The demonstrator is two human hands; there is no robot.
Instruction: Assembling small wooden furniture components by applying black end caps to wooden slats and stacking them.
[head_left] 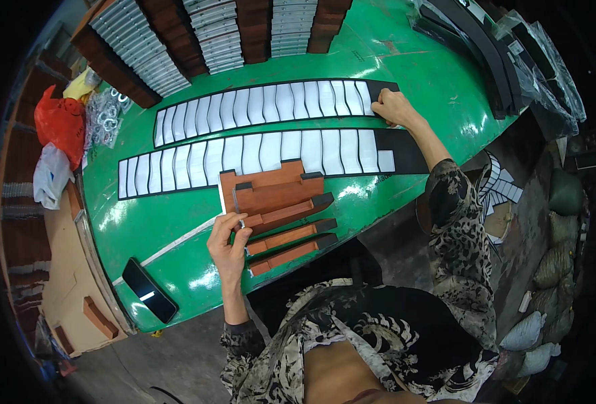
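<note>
My left hand is closed in a pinch at the left end of several reddish-brown wooden pieces with dark tips. A small pale bit shows at its fingertips, too small to name. Over at the far right, my right hand has its fingers curled down onto the right end of a long black strip covered with white wavy-edged panels. What those fingers pinch, if anything, is hidden. A second black strip with similar white panels lies nearer, partly under the brown pieces.
Stacks of brown pieces with silvery ends stand along the green table's far side. A dark phone lies near left. Red and white bags sit at the left, black curved parts far right.
</note>
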